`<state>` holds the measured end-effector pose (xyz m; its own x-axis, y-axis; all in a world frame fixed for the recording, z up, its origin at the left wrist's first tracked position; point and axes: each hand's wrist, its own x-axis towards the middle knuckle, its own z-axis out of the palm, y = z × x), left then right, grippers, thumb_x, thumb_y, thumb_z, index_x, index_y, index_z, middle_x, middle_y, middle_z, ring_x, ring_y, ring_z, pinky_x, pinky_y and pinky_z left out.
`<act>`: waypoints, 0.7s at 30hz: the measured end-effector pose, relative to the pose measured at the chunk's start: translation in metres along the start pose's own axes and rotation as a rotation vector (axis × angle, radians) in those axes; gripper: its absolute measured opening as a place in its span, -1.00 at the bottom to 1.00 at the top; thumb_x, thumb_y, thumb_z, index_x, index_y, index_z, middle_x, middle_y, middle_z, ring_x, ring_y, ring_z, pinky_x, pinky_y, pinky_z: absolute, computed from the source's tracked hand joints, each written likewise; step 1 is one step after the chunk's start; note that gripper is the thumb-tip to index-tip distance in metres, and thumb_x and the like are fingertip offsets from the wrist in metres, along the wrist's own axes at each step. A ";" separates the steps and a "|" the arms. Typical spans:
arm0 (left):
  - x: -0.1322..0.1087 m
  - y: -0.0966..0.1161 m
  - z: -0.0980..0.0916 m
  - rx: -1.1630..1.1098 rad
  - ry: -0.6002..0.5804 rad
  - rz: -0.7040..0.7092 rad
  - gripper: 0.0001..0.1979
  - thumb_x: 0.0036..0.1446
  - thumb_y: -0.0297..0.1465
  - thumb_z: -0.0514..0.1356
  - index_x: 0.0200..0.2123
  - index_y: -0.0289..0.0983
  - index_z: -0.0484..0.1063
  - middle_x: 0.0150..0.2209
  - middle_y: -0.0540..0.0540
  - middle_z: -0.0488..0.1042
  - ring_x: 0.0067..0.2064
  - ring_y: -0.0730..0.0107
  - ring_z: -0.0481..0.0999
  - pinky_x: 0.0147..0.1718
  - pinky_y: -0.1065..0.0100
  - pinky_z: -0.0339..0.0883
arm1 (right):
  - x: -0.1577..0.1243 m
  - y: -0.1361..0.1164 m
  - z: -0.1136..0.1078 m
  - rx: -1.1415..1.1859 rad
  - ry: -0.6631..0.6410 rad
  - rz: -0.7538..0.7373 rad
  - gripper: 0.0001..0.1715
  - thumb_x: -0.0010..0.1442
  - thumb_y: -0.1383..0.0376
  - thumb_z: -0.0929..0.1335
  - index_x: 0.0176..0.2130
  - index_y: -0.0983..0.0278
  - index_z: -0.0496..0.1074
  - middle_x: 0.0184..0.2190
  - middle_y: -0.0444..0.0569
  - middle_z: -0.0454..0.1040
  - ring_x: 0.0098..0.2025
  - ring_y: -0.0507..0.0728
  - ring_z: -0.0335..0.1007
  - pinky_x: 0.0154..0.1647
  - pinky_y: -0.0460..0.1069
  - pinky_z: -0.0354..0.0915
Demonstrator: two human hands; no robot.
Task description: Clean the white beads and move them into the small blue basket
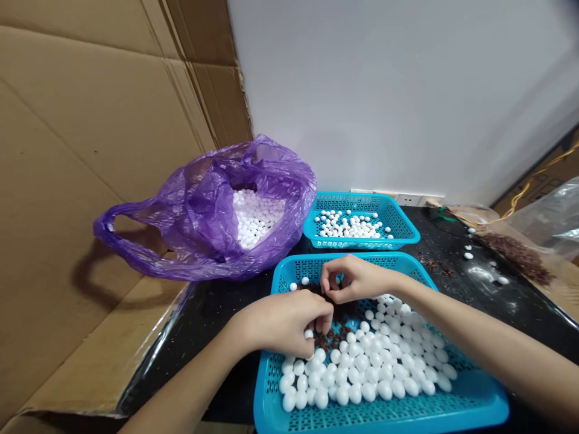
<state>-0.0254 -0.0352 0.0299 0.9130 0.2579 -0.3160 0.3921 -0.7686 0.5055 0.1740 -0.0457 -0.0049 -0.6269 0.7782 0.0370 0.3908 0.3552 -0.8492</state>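
Observation:
A large blue plastic basket lies in front of me, holding several white balls mixed with dark brown bits. My left hand rests inside it with fingers curled, pinching at the brown bits beside a white ball. My right hand hovers over the basket's far part, thumb and fingers pinched together on something too small to name.
A smaller blue basket with white balls stands behind. A purple plastic bag full of white balls sits at the left. Cardboard sheets line the left side. Brown bits, stray balls and clear plastic lie at the right on the black table.

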 end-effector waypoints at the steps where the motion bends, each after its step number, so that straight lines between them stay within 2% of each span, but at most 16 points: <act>1: 0.000 -0.001 0.000 -0.022 0.018 0.007 -0.78 -0.17 -0.53 0.17 -0.35 -0.26 0.39 -0.37 0.02 0.44 -0.34 0.41 0.41 -0.45 0.47 0.23 | 0.000 0.000 -0.001 0.038 0.009 -0.001 -0.90 0.02 0.39 0.35 -0.35 0.30 0.38 -0.44 -0.14 0.42 -0.43 -0.01 0.32 -0.41 -0.12 0.26; 3: 0.001 -0.002 -0.001 -0.075 0.047 0.031 -0.82 -0.14 -0.53 0.17 -0.36 -0.27 0.38 -0.36 0.01 0.43 -0.34 0.43 0.41 -0.44 0.49 0.25 | 0.000 0.001 -0.003 0.062 0.007 -0.004 -0.92 0.04 0.39 0.35 -0.35 0.31 0.38 -0.44 -0.13 0.43 -0.40 0.01 0.36 -0.38 -0.10 0.29; 8: 0.001 -0.005 -0.004 -0.251 0.111 0.095 -0.83 -0.11 -0.55 0.18 -0.36 -0.28 0.39 -0.33 0.00 0.44 -0.30 0.44 0.42 -0.41 0.51 0.30 | 0.001 0.003 -0.004 -0.071 0.010 -0.032 -0.94 0.06 0.38 0.36 -0.36 0.33 0.41 -0.47 -0.14 0.42 -0.43 0.00 0.35 -0.42 -0.13 0.23; 12: 0.005 -0.004 -0.005 -0.460 0.301 0.049 -0.85 -0.07 -0.53 0.14 -0.34 -0.29 0.37 -0.32 -0.01 0.42 -0.34 0.47 0.43 -0.40 0.47 0.35 | 0.000 0.003 -0.002 -0.137 0.010 -0.039 -0.91 0.07 0.34 0.36 -0.35 0.34 0.42 -0.47 -0.13 0.41 -0.44 0.01 0.31 -0.44 -0.12 0.21; 16: 0.012 -0.003 -0.003 -0.627 0.516 -0.010 -0.88 -0.05 -0.50 0.14 -0.36 -0.29 0.34 -0.31 -0.02 0.41 -0.30 0.44 0.43 -0.37 0.43 0.36 | 0.000 0.002 0.000 -0.169 -0.027 -0.025 -0.90 0.08 0.41 0.32 -0.32 0.34 0.41 -0.45 -0.12 0.40 -0.46 0.00 0.29 -0.46 -0.13 0.21; 21: 0.020 -0.008 0.001 -0.756 0.633 -0.028 -0.89 -0.07 -0.51 0.16 -0.38 -0.29 0.32 -0.34 0.00 0.38 -0.29 0.43 0.43 -0.32 0.39 0.35 | -0.001 0.000 0.000 -0.174 -0.148 0.000 -0.84 -0.01 0.50 0.31 -0.36 0.34 0.42 -0.54 -0.19 0.32 -0.52 -0.04 0.25 -0.51 -0.15 0.18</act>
<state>-0.0108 -0.0245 0.0189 0.7073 0.7057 0.0411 0.1819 -0.2379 0.9541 0.1743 -0.0468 -0.0050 -0.7139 0.6984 -0.0512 0.4932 0.4495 -0.7448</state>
